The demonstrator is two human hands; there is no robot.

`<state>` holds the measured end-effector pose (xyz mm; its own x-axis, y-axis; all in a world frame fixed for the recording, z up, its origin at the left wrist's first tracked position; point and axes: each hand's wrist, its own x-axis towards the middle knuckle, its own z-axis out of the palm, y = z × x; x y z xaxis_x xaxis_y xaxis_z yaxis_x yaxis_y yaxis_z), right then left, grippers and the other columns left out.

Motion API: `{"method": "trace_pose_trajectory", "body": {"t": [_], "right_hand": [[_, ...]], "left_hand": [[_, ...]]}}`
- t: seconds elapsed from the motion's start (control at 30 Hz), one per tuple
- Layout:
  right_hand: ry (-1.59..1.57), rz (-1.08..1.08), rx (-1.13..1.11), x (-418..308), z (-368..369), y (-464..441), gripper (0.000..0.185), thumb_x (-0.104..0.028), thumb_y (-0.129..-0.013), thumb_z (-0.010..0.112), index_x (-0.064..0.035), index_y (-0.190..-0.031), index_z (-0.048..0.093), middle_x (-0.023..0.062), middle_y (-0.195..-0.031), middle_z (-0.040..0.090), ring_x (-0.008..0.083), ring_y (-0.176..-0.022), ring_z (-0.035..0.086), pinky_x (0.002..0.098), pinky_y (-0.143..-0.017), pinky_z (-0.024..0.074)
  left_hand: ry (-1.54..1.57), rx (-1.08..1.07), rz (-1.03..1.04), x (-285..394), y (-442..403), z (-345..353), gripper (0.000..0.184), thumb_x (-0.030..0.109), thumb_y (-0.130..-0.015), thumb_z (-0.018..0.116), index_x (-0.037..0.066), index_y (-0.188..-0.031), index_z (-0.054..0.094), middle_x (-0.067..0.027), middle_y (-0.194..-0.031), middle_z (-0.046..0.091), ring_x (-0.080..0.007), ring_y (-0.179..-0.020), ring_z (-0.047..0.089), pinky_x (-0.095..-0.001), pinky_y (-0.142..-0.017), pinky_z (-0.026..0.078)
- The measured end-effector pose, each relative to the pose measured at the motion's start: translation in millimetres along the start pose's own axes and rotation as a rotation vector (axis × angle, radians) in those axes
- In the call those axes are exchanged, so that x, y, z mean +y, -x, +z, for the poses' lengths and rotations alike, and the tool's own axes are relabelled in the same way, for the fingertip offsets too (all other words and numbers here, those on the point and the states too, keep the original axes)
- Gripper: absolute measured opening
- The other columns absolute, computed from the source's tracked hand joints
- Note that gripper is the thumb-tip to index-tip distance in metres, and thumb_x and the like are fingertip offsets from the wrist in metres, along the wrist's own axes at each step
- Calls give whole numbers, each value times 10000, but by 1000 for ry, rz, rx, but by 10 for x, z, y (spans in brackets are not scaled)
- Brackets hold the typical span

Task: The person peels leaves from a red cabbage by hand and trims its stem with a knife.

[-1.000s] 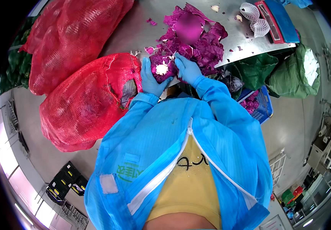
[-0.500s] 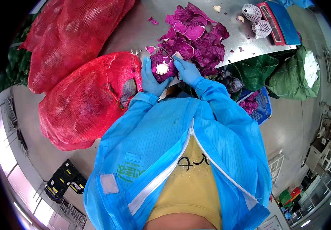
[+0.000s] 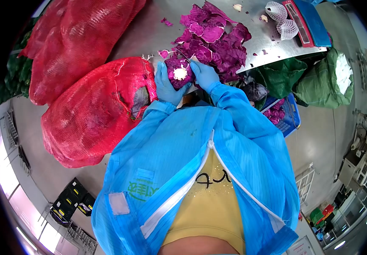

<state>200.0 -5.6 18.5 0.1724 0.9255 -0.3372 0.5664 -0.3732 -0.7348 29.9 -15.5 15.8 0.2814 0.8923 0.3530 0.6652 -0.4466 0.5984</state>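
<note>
A red cabbage [image 3: 184, 82] with a pale cut stem end facing up sits in my left hand [image 3: 166, 88], whose gloved fingers and thumb wrap round its left and lower sides. My right hand [image 3: 207, 77], also in a blue glove, is closed at the cabbage's right side. From its fingers a thin knife blade [image 3: 181, 52] reaches across the cabbage's far edge; the handle is hidden in the grip. Just beyond lies a heap of loose purple cabbage leaves [image 3: 217, 42] on the metal table [image 3: 149, 32].
Red mesh sacks [image 3: 94, 106] bulge on the left, the nearer one showing a cabbage at its mouth. White foam nets [image 3: 287, 29] and a blue-and-red box [image 3: 307, 23] stand at the far right. Below the table edge are green sacks [image 3: 326, 83] and a blue crate [image 3: 292, 114] holding purple pieces.
The view has shifted slightly. Both hands stay on the cabbage, which looks a little turned, and the blade still lies along its far edge.
</note>
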Motion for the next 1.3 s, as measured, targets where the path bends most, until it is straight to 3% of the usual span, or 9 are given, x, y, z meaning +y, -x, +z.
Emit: {"method": "trace_pose_trajectory", "body": {"t": [0.1,0.23,0.3,0.63,0.77,1.03,1.1,1.13,1.3], "right_hand": [[-273,221,-98,-55,-124,-11,485,-498,-922,373,-146,-1193,568,187,-1020,635,387,-913,608,439,-834,469],[-102,53,-23,147,26,-122,494,-510,-916,384,-163,-1226,550,167,-1025,640,346,-901,624,413,-839,474],[-193,207,-139,-70,-107,-42,501,-525,-905,398,-187,-1248,541,173,-1078,622,337,-1011,589,414,-879,458],[-16,69,171,-2,127,-359,323,-400,-795,601,-102,-920,621,159,-901,645,378,-864,606,459,-739,487],[39,110,155,9,64,-379,323,-401,-795,607,-102,-917,615,160,-891,645,381,-858,607,461,-731,488],[-128,89,191,107,131,-308,309,-383,-801,623,-92,-904,635,144,-828,655,337,-786,635,435,-679,494],[-403,124,166,142,52,-278,308,-329,-793,655,-50,-925,642,120,-736,654,250,-686,653,362,-634,497],[-434,149,181,98,-57,-210,306,-275,-784,681,-10,-932,640,90,-681,641,166,-604,637,300,-589,486],[-557,141,241,163,-160,-199,275,-252,-781,683,-5,-895,641,78,-672,637,152,-563,629,300,-539,480]], "left_hand": [[-5,2,-1,2,50,-4,1089,337,-624,819,-13,-1404,144,-277,-1414,247,-443,-1281,274,-487,-1059,257],[-13,-16,-56,-51,38,-14,1105,354,-612,827,-28,-1397,150,-296,-1409,241,-450,-1273,286,-480,-1056,268],[15,-21,-98,-77,10,-9,1122,357,-599,836,-28,-1397,147,-304,-1404,241,-451,-1270,292,-479,-1052,276],[260,52,-103,-252,123,18,1155,272,-566,867,-5,-1421,142,-200,-1429,264,-333,-1306,315,-394,-1082,276],[575,72,-182,-302,243,-16,1169,216,-556,877,6,-1428,127,-182,-1435,261,-303,-1304,320,-380,-1082,288],[585,37,-368,-336,203,-210,1080,164,-587,865,65,-1422,187,-150,-1389,328,-271,-1260,379,-363,-1050,342],[1049,53,-695,-382,261,-197,979,143,-645,828,94,-1415,225,-145,-1368,367,-252,-1254,387,-345,-1050,337],[1206,98,-665,-422,289,-146,812,102,-753,737,116,-1406,255,-136,-1363,385,-261,-1264,382,-387,-1065,328],[1589,50,-692,-328,218,-107,708,240,-843,654,78,-1403,252,-125,-1411,351,-316,-1315,326,-481,-1102,277]]}}
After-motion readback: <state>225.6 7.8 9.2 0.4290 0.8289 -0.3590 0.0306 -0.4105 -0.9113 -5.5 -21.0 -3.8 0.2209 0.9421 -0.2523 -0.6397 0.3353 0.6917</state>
